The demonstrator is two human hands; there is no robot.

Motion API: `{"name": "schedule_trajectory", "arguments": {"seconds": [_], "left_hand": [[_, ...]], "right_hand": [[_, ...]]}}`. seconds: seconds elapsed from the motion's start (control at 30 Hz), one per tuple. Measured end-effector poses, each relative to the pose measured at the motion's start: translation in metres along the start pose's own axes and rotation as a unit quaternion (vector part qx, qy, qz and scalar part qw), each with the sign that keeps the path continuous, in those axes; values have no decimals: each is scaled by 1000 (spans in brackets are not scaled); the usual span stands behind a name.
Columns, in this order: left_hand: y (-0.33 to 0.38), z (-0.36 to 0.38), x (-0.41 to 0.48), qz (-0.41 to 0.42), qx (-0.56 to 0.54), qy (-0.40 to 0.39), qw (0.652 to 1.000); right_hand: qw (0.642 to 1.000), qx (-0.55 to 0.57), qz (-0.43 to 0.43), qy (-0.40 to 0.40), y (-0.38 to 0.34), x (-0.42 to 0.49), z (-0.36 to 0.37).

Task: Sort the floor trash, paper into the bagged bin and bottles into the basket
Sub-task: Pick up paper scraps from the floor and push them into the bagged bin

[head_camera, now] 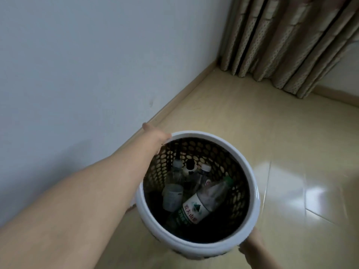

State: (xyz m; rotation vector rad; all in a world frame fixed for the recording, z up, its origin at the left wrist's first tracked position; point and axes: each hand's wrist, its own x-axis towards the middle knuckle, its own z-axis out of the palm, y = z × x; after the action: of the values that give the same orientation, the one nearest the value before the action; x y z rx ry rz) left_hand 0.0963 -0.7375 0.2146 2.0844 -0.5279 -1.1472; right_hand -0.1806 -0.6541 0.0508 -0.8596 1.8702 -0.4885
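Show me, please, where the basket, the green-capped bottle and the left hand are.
basket [254,191]: head view, white rim on its right side.
green-capped bottle [194,208]: head view, on its label.
left hand [157,140]: head view, back of the hand at the rim.

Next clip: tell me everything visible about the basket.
The basket is round, with a smooth white rim and dark walls pierced by round holes, likely plastic. It is open-topped, near the wall over the tiled floor; whether it is lifted cannot be told. Inside lie several plastic bottles and a clear cup. The left hand grips its far rim; the right hand touches its near side.
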Motion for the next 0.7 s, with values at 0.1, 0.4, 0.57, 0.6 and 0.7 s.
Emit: {"name": "schedule_trajectory", "arguments": {"seconds": [0.1, 0.4, 0.57, 0.6, 0.7], "left_hand": [[-11, 4, -5, -23, -85, 26, 996], [-68, 28, -21, 35, -259, -31, 965], [-117, -6, -8, 79, -215, -5, 973], [-130, -16, -3, 69, -202, 16, 977], [-185, -50, 19, 17, -165, 79, 983]], "right_hand": [[999, -33, -25, 1, 4, -11, 5], [980, -150, 25, -125, -1, -46, 43], [972, -142, -16, -188, -8, -63, 98], [971, -139, -21, -196, -9, -65, 110], [965, -137, -44, -221, -14, -67, 152]]}}
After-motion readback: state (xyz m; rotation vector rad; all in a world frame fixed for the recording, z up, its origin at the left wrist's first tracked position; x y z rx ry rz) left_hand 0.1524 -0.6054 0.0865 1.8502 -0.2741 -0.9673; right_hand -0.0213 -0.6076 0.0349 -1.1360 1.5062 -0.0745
